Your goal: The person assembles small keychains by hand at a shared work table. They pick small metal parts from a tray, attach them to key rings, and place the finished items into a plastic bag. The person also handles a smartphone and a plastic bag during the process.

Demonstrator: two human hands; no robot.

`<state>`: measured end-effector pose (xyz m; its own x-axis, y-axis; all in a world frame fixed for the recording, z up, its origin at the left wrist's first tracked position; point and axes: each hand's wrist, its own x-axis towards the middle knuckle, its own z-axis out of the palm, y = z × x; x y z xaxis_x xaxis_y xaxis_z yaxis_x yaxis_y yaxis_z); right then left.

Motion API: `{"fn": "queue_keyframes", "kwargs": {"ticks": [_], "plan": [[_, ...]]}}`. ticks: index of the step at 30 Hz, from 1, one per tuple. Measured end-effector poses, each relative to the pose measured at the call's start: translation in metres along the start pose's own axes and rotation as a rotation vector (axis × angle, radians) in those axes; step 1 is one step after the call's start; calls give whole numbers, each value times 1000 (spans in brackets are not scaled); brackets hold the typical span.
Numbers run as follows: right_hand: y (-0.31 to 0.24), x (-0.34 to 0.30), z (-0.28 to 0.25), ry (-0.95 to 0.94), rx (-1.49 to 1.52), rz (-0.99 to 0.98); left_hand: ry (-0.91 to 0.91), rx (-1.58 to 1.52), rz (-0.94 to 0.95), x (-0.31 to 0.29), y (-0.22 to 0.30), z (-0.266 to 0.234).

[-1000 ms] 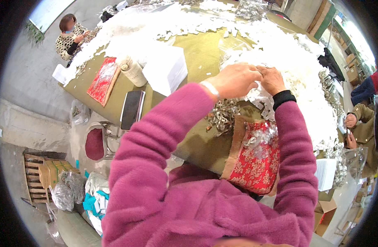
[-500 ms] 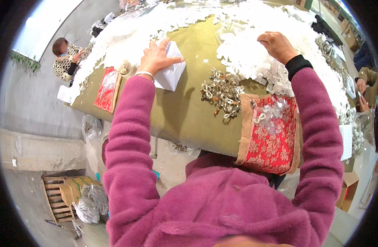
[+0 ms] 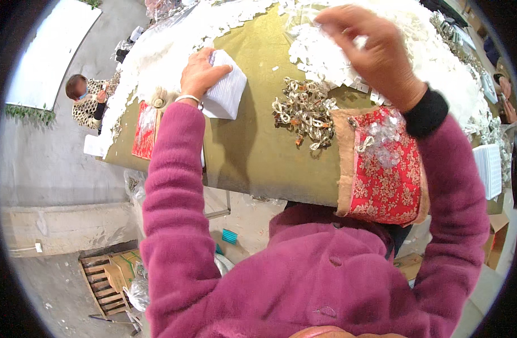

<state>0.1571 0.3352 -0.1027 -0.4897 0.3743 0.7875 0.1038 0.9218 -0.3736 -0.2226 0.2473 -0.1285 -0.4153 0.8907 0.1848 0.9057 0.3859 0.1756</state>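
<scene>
My left hand (image 3: 197,76) grips a tall stack of white cards (image 3: 227,87) that stands on the olive-green tabletop (image 3: 253,152). Its thumb lies across the stack's top. Over the white heap, my right hand (image 3: 376,53) is raised, with its fingers smeared by motion; whether they pinch anything is not clear. Below it sits a red floral cloth pad (image 3: 385,191) with a beige border, bearing small clear plastic pieces (image 3: 385,138). A tangle of pale cord loops (image 3: 306,115) with brown bits lies between the stack and the pad.
White pieces (image 3: 320,53) are heaped across the table's far side. A second red pad (image 3: 144,132) lies to the left. A person in a spotted top (image 3: 88,104) is at the left edge; another person's hand (image 3: 509,107) shows at right. Cartons (image 3: 123,270) rest on a pallet (image 3: 98,281).
My right hand has risen nearer the camera and now blurs. The left hand's fingers, spread before, have drawn in on the card stack. The view has shifted slightly.
</scene>
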Motion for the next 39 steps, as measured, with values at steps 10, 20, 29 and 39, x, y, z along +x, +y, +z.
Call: {"fn": "queue_keyframes", "kwargs": {"ticks": [10, 20, 29, 39], "plan": [[-48, -4, 172, -197, 523, 694, -12, -102, -48, -4, 1, -4], [5, 36, 246, -151, 396, 564, 7, -163, -52, -5, 0, -2], [8, 37, 247, -148, 268, 537, 28, -132, -37, -7, 5, -4], [10, 37, 252, -184, 826, 797, 3, -165, -65, -6, 6, -5]]}}
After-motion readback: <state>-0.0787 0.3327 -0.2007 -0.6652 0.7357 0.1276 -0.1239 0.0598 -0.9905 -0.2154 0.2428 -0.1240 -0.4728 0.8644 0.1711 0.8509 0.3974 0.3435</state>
